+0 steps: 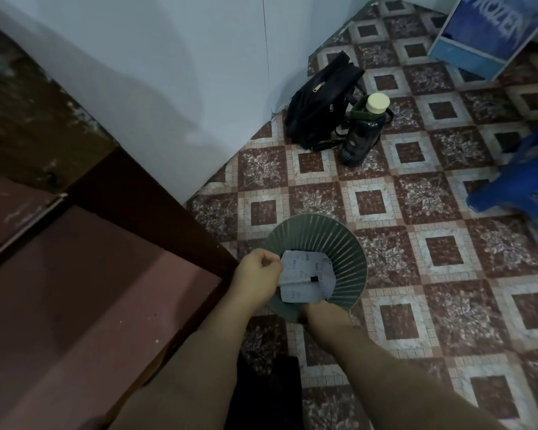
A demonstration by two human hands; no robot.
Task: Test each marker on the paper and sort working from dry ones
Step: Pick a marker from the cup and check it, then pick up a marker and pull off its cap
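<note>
A green ribbed waste bin [339, 243] stands on the tiled floor beside the table's corner. Over its mouth, a white sheet of paper [305, 268] with small scribbles lies folded. My left hand [258, 276] pinches the sheet's left edge together with a white marker [298, 281] that has a black tip pointing right. My right hand [325, 315] holds the bin's near rim, its fingers hidden under the paper and rim.
A dark wooden table [90, 290] with a reddish top fills the left. A black bag [320, 100] and a dark bottle [365, 131] with a cream cap stand by the wall. A blue plastic stool [522, 193] and a blue box [491, 29] are at the right.
</note>
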